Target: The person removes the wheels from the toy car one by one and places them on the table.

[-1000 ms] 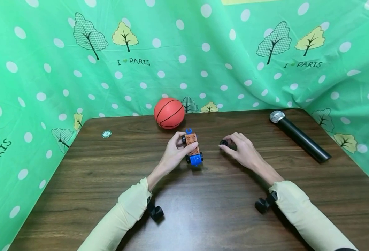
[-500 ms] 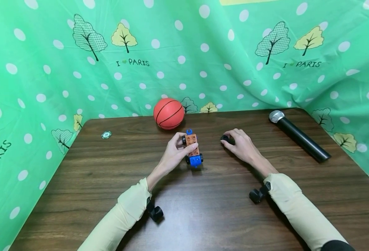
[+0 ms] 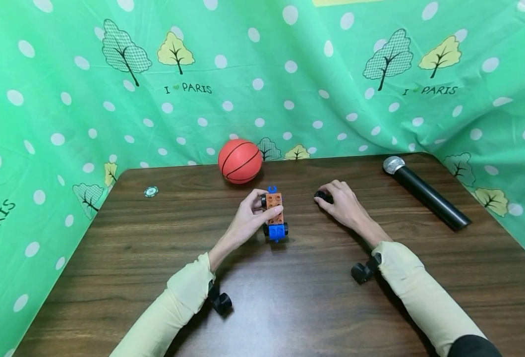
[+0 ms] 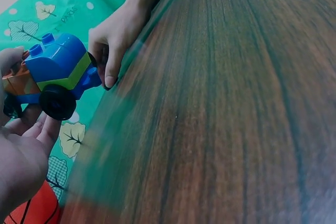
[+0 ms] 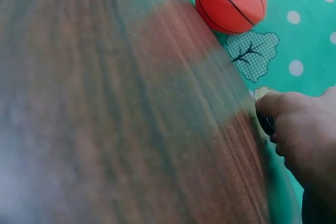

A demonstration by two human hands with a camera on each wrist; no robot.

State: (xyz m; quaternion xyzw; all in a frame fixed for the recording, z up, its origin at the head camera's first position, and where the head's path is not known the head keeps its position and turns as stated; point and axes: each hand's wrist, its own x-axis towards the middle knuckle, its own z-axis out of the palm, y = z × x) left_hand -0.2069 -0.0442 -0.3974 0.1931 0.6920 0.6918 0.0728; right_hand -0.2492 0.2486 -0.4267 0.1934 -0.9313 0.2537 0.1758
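Note:
My left hand [image 3: 246, 215] grips a building-block toy car [image 3: 274, 200], thumb across its studded orange top and fingers around its side. The car has a blue block at the near end, a blue hook at the far end and black wheels. In the left wrist view, its blue and lime-green end [image 4: 63, 69] shows above a black wheel [image 4: 58, 102]. To the right, my right hand [image 3: 346, 204] pinches a small black toy wheel [image 3: 321, 196] between thumb and fingers, low over the table. Most of that wheel [image 5: 265, 124] is hidden by the hand in the right wrist view.
An orange-red toy basketball [image 3: 240, 161] sits at the table's back edge, just beyond the car. Far right lies a black microphone [image 3: 429, 195] with a silver head. A poker chip [image 3: 151, 191] lies at the back left. A green dotted curtain [image 3: 262, 99] hangs behind the table [image 3: 284, 307].
My right hand has moved slightly away from me with the small wheel, its forearm swinging left. The toy car in my left hand has turned straighter and come slightly nearer to me.

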